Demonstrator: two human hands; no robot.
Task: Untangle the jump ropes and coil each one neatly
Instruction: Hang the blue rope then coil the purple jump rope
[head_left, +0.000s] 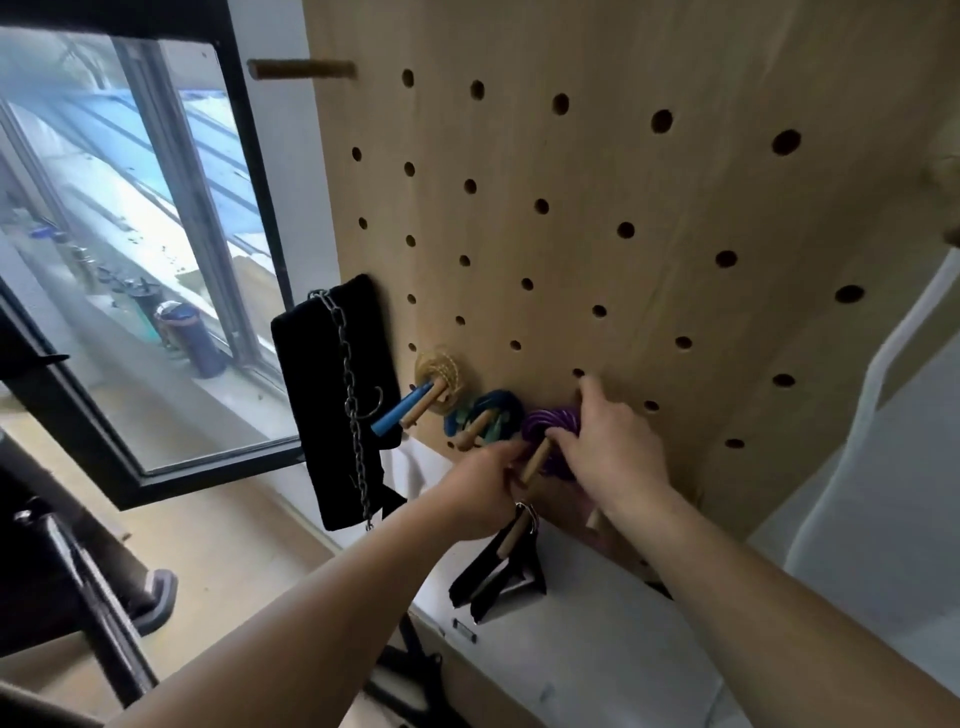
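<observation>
Three coiled jump ropes hang in a row low on the wooden pegboard (649, 171), head view, one coil per peg: yellow coil (440, 370) leftmost, blue coil (500, 406) in the middle, purple coil (549, 422) on the right. Coils sit just beside one another and step downward to the right. One blue handle (399, 414) sticks out of the yellow coil alongside its peg. Two hands in frame, both at the purple coil. Left hand (483, 488): fingers curled, pinching the outer end of the purple coil's peg (537, 460). Right hand (615, 447): laid over the right side of the purple coil, index finger straight and touching the board just above it; remaining fingers bend down onto the coil but are hidden behind the hand, so cannot tell whether they grip it or only press. One bare peg (301, 69) juts out high at the board's left edge. One more peg below the left hand carries a metal ring with two black straps (496, 577) hanging from it. One black pad (319, 395) hangs at the board's left edge, one metal chain (352, 395) draped down its front. One window (130, 234) to the left, several bottles on the ledge outside. White surface (597, 649) below the board.
</observation>
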